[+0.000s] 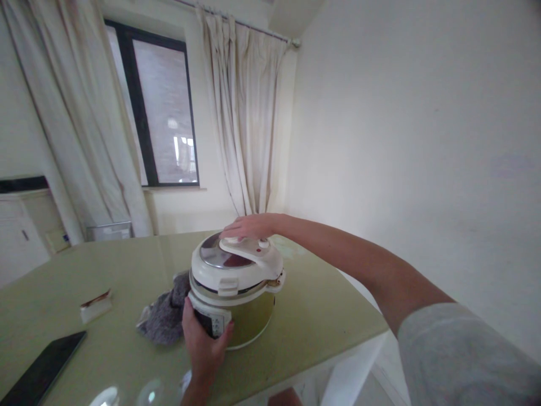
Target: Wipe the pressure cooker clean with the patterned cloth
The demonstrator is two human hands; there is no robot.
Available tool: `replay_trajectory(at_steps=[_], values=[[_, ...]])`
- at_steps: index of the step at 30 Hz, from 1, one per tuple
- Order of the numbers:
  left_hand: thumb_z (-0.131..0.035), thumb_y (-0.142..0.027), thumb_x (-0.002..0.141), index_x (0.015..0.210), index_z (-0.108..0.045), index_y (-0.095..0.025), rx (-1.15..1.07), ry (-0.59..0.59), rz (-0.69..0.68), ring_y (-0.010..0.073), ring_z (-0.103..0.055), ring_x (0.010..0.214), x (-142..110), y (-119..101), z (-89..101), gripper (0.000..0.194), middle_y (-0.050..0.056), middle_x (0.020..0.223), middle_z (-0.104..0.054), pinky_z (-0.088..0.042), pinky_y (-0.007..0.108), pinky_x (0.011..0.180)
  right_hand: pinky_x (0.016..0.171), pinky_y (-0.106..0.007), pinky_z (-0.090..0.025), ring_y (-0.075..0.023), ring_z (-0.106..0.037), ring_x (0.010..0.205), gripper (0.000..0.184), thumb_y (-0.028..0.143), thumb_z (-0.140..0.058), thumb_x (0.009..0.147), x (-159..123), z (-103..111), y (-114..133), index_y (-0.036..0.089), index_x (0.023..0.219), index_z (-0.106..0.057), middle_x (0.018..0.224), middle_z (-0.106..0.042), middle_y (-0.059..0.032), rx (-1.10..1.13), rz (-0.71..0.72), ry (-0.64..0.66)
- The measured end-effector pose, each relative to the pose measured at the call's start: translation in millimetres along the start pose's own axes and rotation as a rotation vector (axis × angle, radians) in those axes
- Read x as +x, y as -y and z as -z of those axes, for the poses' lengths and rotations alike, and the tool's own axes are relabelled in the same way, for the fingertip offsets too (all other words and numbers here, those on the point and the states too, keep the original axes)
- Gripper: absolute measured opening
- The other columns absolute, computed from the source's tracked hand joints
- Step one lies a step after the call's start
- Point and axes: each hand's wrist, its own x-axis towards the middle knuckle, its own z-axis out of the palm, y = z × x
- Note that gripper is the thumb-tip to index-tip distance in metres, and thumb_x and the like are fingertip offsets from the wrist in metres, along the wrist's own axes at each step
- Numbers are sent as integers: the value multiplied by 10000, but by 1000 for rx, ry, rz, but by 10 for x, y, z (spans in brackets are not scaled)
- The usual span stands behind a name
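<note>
A white electric pressure cooker (253, 316) stands on the table with its lid (211, 277) on top. The lid has a shiny metal centre and a white handle. My right hand (249, 226) reaches across from the right and is closed over the lid handle; its fingertips are partly hidden behind the handle. Low on the front, my left hand (207, 344) grips the cooker's control panel housing, fingers on one side and thumb on the other. Beside the cooker, on its left, lies a crumpled grey cloth (164, 318).
The pale green glossy table (127, 265) carries a dark flat tablet-like object (44, 366) at the left front and a small white packet or box (96, 306) behind it. A white wall (401, 141) rises on the right. Curtains (249, 113) and a window stand behind.
</note>
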Motion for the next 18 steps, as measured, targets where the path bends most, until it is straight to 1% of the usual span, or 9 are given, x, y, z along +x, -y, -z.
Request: replay_trajectory(at_steps=[2,4,6,9,11,12,14,16,18], values=[[-731,-621,807,1698,-133,-96,-22,17,9,449,-330,1550,19,39,-14,1194,274,1664,-330,-302,625,1255,1232,-381,-296,-258,-453,1488,650,71,-581,942,6,-6,17,200,1566,-453,1635,-472,-138,-15,44,16],[-732,-631,800,1695,-136,-91,-50,32,2,447,-325,1554,45,92,-37,1203,272,1668,-324,-292,617,1263,1224,-368,-301,-262,-456,1482,687,62,-619,906,16,-43,4,203,1559,-459,1628,-474,-142,-22,55,14],[-742,-624,796,1695,-130,-94,-72,50,-5,441,-315,1561,72,143,-62,1211,269,1676,-313,-282,606,1271,1195,-364,-337,-266,-487,1453,636,94,-608,935,19,-101,-40,192,1547,-469,1606,-495,-151,-14,23,-8],[-743,-600,813,1700,-115,-105,-90,84,-2,425,-297,1576,115,179,-88,1194,260,1687,-303,-267,589,1283,1147,-365,-392,-259,-555,1381,494,180,-536,1022,4,-176,-118,191,1515,-501,1557,-548,-143,23,-51,-50],[-733,-610,820,1700,-114,-103,-103,102,-3,423,-279,1585,144,169,-94,1189,257,1695,-296,-252,589,1289,1119,-364,-421,-259,-582,1346,451,281,-538,1052,-7,-192,-133,186,1493,-518,1505,-590,-148,54,-101,-87],[-728,-618,822,1699,-115,-101,-108,105,-6,424,-272,1589,156,156,-93,1189,256,1698,-292,-246,592,1290,1096,-367,-442,-265,-598,1322,464,354,-558,1053,-5,-190,-121,183,1483,-526,1467,-615,-151,63,-133,-107],[-721,-621,829,1698,-118,-101,-112,108,-13,426,-262,1593,175,122,-87,1179,255,1701,-290,-237,599,1292,1013,-393,-498,-296,-638,1250,542,539,-571,1031,22,-179,-62,183,1439,-568,1364,-666,-160,52,-242,-139],[-718,-609,839,1697,-128,-106,-116,106,-19,426,-263,1593,181,84,-72,1157,255,1699,-297,-236,605,1290,918,-432,-536,-341,-678,1158,646,703,-530,990,86,-170,34,175,1346,-641,1256,-703,-176,8,-415,-144],[-720,-591,847,1696,-142,-114,-120,105,-21,429,-275,1589,176,45,-49,1133,255,1694,-306,-242,615,1285,840,-475,-552,-392,-704,1071,751,811,-472,948,177,-170,147,151,1216,-710,1152,-726,-205,-53,-626,-121]])
